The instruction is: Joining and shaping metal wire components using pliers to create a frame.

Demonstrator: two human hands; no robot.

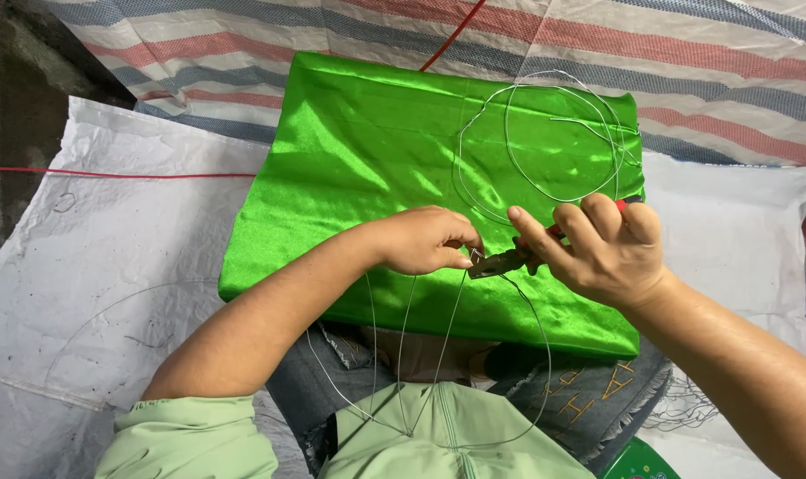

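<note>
My left hand [425, 241] is closed, its fingertips pinching the thin silver wire [545, 133] just beside the tip of the pliers [500, 262]. My right hand [602, 248] is wrapped around the pliers, and a small red part of the handle shows above my fingers. The pliers' nose meets the wire between my two hands. The wire makes big loops over the shiny green cloth [359, 151] and long strands hang down toward my light green shirt [438, 435]. The green cloth lies over my lap, on a white woven sack [110, 257]. Behind it is a striped tarp [687, 62].
</note>
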